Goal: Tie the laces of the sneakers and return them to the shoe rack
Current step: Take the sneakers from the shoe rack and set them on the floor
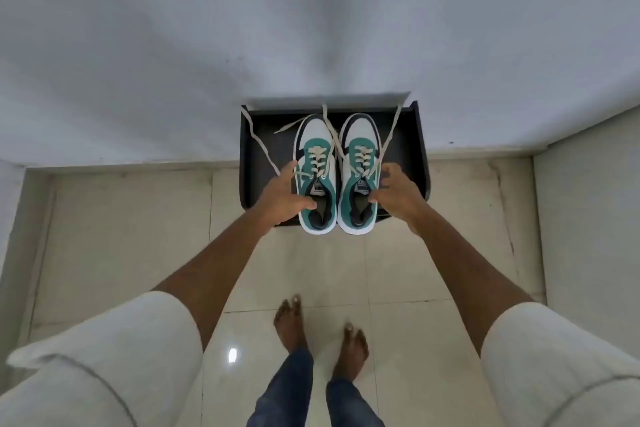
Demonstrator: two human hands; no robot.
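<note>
Two green, white and black sneakers stand side by side, toes pointing away, over the black shoe rack [414,149]. My left hand [284,198] grips the left sneaker [313,146] at its outer side, thumb in the opening. My right hand [398,196] holds the right sneaker [358,146] the same way. The cream laces [263,149] hang loose and untied, trailing across the rack's top and past its back edge. Both heels stick out over the rack's front edge.
The rack stands against a white wall [311,28]. Pale glossy floor tiles [121,218] spread around it. My bare feet [322,333] stand on the tiles just in front. A wall corner [588,218] juts out on the right.
</note>
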